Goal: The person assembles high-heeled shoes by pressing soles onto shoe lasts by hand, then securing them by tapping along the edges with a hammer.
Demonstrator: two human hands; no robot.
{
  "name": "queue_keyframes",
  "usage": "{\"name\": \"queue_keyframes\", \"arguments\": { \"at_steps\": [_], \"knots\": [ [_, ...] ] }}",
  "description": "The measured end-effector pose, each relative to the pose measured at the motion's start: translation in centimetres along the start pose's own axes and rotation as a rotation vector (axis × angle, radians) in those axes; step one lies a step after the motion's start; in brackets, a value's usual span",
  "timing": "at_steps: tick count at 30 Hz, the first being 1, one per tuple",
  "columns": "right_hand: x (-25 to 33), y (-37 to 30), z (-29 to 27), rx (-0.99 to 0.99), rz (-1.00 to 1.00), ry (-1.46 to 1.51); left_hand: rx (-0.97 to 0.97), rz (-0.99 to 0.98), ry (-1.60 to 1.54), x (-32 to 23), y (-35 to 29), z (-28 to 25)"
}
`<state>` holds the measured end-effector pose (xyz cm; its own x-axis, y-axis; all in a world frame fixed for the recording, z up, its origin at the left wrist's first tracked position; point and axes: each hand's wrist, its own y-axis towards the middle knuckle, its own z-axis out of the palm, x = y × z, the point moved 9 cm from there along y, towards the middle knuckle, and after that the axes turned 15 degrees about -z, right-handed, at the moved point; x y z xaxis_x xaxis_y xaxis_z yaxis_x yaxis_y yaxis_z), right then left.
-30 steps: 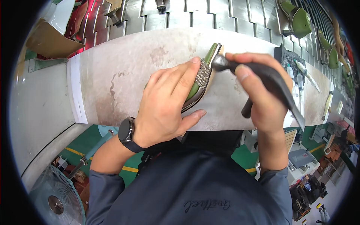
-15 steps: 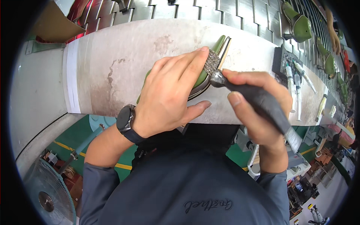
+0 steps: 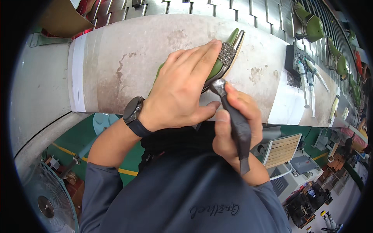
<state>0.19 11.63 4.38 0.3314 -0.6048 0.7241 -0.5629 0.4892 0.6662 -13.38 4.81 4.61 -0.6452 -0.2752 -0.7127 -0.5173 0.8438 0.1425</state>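
Note:
A green shoe last (image 3: 216,70) carries a sandal with a wide glittering strap (image 3: 227,53) across it and a thin sole (image 3: 237,47) along its right side. Over the last lies my left hand (image 3: 182,85), gripping it against the bench, with a black watch on the wrist. Much of the last is hidden under that hand. In my right hand (image 3: 243,124) is a hammer (image 3: 237,126) with a dark wrapped handle. Its rounded metal head is at the near edge of the sole, close to my left thumb; whether it touches cannot be made out.
The pale, stained bench (image 3: 147,42) curves across in front. Beyond it runs a metal slatted conveyor (image 3: 217,9), bearing more green lasts (image 3: 314,28) at right. Several syringes (image 3: 304,83) lie by a black block (image 3: 292,58). A fan (image 3: 48,202) stands at lower left.
The hammer and my right hand have moved left and nearer to me, and the handle now points more steeply downward. The last and left hand have shifted slightly in the picture.

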Motion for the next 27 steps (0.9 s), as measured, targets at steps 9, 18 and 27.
{"name": "queue_keyframes", "arguments": {
  "at_steps": [9, 18, 27],
  "knots": [
    [1.5, 0.9, 2.3, 0.282, 0.008, 0.070, 0.111, 0.097, -0.050, 1.1, -1.0, -0.5],
    [2.3, 2.2, 2.5, 0.384, -0.238, -0.073, 0.019, -0.046, -0.105, 4.8, -2.1, -1.1],
    [1.7, 1.9, 3.8, 0.526, -0.091, 0.032, -0.018, -0.026, -0.110, 4.7, -2.5, -1.3]
  ]
}}
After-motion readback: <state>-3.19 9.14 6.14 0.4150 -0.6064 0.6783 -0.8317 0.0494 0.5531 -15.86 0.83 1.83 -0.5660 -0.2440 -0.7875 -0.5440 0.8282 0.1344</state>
